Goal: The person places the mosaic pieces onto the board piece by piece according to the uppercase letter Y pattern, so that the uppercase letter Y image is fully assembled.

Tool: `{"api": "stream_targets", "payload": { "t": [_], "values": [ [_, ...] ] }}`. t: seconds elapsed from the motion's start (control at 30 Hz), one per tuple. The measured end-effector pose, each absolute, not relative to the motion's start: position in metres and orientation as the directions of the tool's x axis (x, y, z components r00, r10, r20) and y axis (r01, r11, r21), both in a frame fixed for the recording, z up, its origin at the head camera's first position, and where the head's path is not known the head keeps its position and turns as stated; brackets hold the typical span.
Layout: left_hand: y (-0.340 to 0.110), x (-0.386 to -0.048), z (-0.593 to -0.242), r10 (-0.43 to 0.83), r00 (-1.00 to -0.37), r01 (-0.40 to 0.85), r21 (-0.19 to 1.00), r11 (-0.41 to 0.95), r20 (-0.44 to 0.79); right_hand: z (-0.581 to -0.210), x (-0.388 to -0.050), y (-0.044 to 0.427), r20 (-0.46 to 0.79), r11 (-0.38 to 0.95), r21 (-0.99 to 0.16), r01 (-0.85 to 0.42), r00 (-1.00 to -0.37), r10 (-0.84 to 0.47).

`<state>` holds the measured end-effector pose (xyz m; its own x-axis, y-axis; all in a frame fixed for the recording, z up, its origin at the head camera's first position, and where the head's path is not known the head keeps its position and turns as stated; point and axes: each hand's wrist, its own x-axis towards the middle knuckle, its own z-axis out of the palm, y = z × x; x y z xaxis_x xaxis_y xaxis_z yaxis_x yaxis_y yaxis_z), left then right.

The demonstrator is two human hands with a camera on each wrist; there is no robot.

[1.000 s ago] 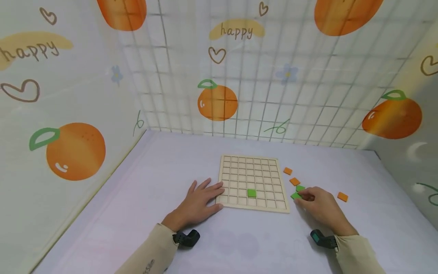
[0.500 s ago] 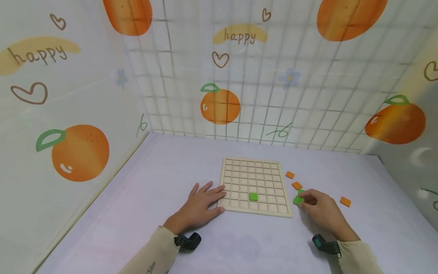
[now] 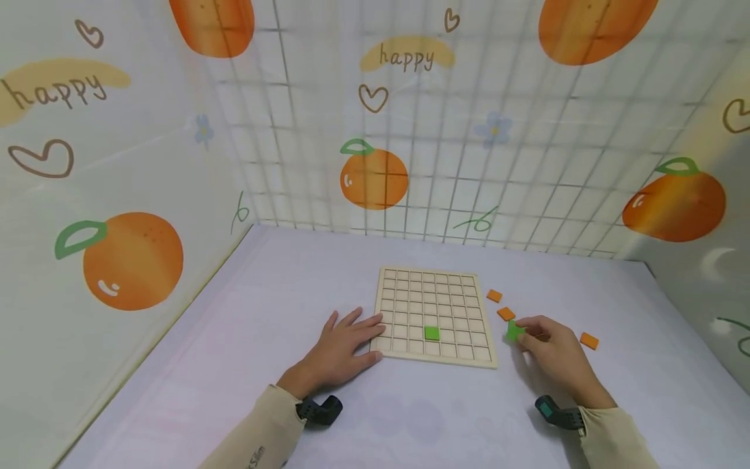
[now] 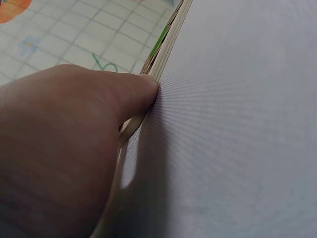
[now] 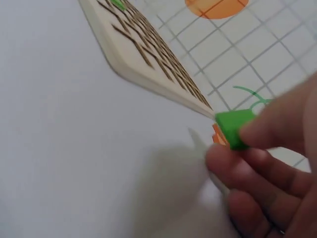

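Observation:
A pale wooden grid board (image 3: 435, 299) lies on the table, with one green square tile (image 3: 431, 333) in a cell of a lower row. My left hand (image 3: 336, 352) rests flat at the board's left edge, fingers spread and fingertips touching it. In the left wrist view the thumb (image 4: 133, 91) lies against the board's side. To the right of the board, my right hand (image 3: 553, 348) pinches a green tile (image 5: 234, 128) between thumb and fingers, tilted and raised off the table. Whether another green tile lies behind it cannot be made out.
Two orange tiles (image 3: 495, 296) lie beside the board's right edge, one nearer the right hand. Another orange tile (image 3: 589, 341) sits to the right of that hand. A printed curtain with a grid (image 3: 433, 163) stands at the back of the table.
The right hand's fingers have taken hold of a green tile from the table and tilted it up, shifting slightly right. The left hand stays at the board's edge.

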<state>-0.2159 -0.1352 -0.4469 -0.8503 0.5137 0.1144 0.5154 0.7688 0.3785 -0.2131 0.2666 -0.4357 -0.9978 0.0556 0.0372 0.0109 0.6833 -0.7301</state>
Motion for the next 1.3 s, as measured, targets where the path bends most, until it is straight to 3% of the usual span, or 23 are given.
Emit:
{"api": "stream_targets", "payload": {
  "t": [0.17, 1.3],
  "values": [
    [-0.1361, -0.2163, -0.4495, 0.512, -0.851, 0.515, 0.376, 0.77, 0.116, -0.4375, -0.2143, 0.264, 0.028, 0.603, -0.797, 0.036, -0.995, 0.096],
    [-0.1371, -0.2188, -0.4519, 0.51, -0.853, 0.513, 0.362, 0.779, 0.111, -0.4397, -0.2165, 0.2584, -0.028, 0.557, -0.823, 0.107, -0.988, 0.149]
  ]
}}
